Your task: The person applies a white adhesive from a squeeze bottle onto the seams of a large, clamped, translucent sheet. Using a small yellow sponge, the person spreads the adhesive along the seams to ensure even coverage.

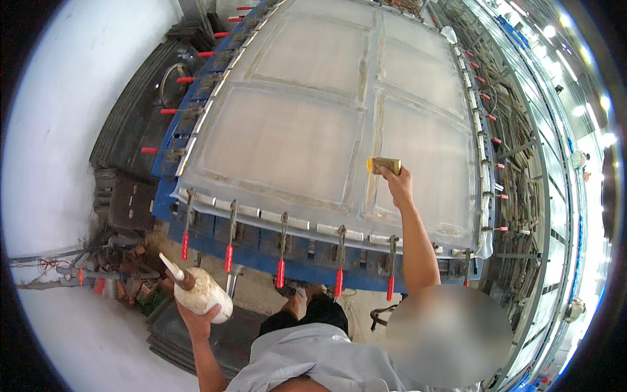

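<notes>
My left hand [196, 321] is wrapped around a stained white plastic squeeze bottle [203, 294]. The bottle tilts, its white nozzle pointing up and to the left, apart from the table. In my right hand [400, 185] is a small yellowish-brown block [384, 165], perhaps a sponge or a brush. It is over a strip between panels of a large translucent mesh sheet [289, 142]; whether it touches cannot be told. Brownish strips, apparently frame bars under the mesh, divide the sheet into several rectangles.
Toggle clamps with red handles [280, 273] line the edges of the blue table [303, 264]. Dark stacked sheets [127, 117] stand by the white wall [88, 98]. Long narrow bars [519, 171] lie along the right. A blurred patch hides the area by my right elbow.
</notes>
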Motion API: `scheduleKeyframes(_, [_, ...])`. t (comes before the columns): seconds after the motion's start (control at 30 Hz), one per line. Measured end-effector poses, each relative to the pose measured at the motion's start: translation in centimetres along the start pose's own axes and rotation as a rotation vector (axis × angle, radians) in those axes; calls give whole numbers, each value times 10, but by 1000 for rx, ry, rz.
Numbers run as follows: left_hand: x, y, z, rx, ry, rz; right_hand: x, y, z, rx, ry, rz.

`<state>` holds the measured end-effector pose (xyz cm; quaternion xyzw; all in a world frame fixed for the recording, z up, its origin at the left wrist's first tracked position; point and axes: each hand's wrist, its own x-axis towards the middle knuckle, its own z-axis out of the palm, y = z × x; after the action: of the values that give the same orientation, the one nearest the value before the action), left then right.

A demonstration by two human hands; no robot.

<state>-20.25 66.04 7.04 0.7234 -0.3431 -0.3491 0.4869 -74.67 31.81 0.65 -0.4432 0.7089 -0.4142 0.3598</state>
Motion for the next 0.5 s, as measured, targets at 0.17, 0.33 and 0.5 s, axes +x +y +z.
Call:
scheduleKeyframes(0.17, [-10,-1,45,-167,-43,-121,95,-53,29,-362,69,-156])
scheduleKeyframes(0.33, [-23,-4,71,-205,42,-190,190,-57,65,-576,59,-347])
scheduleKeyframes(0.5, [-24,-13,73,-94,152,-261,225,-36,80,-742,-14,-528])
